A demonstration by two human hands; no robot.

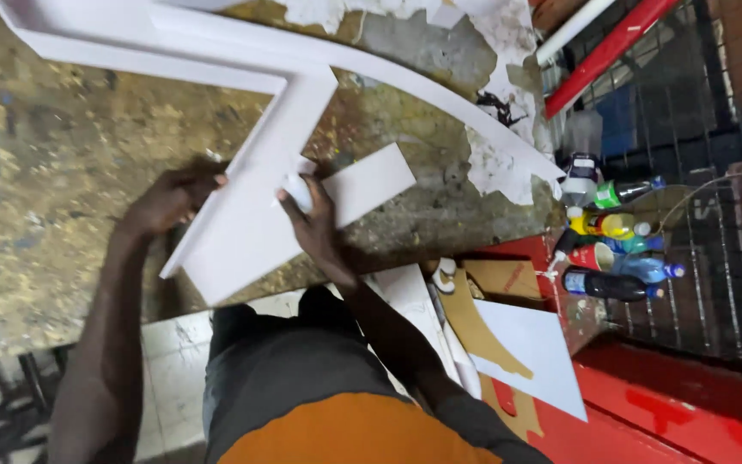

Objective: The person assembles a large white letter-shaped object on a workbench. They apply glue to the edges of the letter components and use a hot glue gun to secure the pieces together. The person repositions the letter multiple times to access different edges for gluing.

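Note:
A large white foam-board shape [255,193] lies on a worn, paint-stained workbench [53,155]. My left hand [165,202] grips its left edge near the lower end. On top of the board, my right hand [311,223] is closed around a small white object [298,191], pressed against the board's surface. A smaller white rectangular strip [375,182] sticks out to the right from under my right hand. A long curved white strip [440,94] runs from the top of the shape toward the right.
Several plastic bottles and a red cup [616,245] stand at the right by a wire grate. Cardboard cut-outs [483,331] and a white sheet [534,357] rest on a red surface below the bench edge. Torn white paper [500,163] clings to the bench.

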